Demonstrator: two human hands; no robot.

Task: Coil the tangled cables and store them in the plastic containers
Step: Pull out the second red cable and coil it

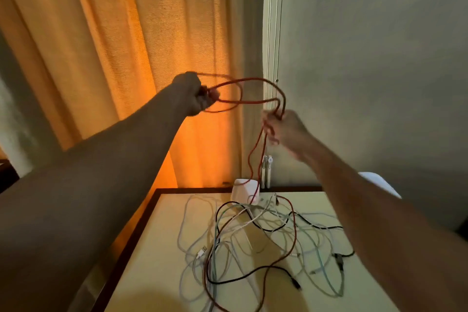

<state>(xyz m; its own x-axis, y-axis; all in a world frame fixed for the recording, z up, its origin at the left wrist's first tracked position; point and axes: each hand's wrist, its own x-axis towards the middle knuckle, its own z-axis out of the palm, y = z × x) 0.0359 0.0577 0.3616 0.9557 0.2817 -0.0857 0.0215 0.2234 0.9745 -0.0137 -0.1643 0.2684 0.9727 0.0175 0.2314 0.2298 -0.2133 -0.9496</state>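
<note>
I hold a red cable (253, 81) up in the air in front of the curtain. My left hand (195, 94) grips a few loops of it in a fist. My right hand (283, 132) pinches the same cable lower down, and from there it hangs to the table. A tangle of white, black, red and pale blue cables (255, 243) lies on the cream table (162, 248) below. A white plastic container (245, 191) stands at the table's far edge, behind the tangle.
An orange curtain (126, 45) hangs behind and to the left. A grey wall (379, 58) is on the right, with blind cords (267, 170) beside the curtain. The table has a dark wooden rim (131, 240). A white object (377, 181) shows behind my right forearm.
</note>
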